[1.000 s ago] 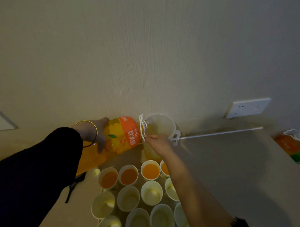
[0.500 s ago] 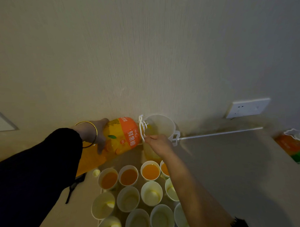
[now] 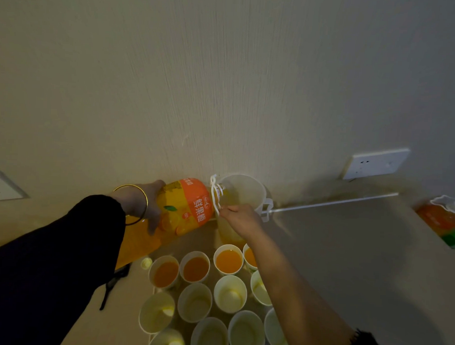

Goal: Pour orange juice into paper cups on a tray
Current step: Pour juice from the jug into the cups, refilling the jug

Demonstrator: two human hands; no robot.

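Against beige wall (image 3: pixel 224 82), left hand (image 3: pixel 145 205) grips tilted orange juice bottle (image 3: pixel 186 207); right hand (image 3: pixel 241 219) seemingly pinches its handle (image 3: pixel 215 197).

— What sort of place?
— Looks like a room in a home. Plain papered wall (image 3: pixel 224 82) right behind the clear jug (image 3: pixel 246 191).
— Anything else to show it?
— White wall socket (image 3: pixel 376 164) up and to the right of the jug, second socket (image 3: pixel 0 187) far to its left. Beige counter (image 3: pixel 347 254) under the jug. Big juice bottle (image 3: pixel 189 204) just left of the jug, second bottle (image 3: pixel 439 218) far to its right. Rows of paper cups (image 3: pixel 230 293) just in front of the jug.
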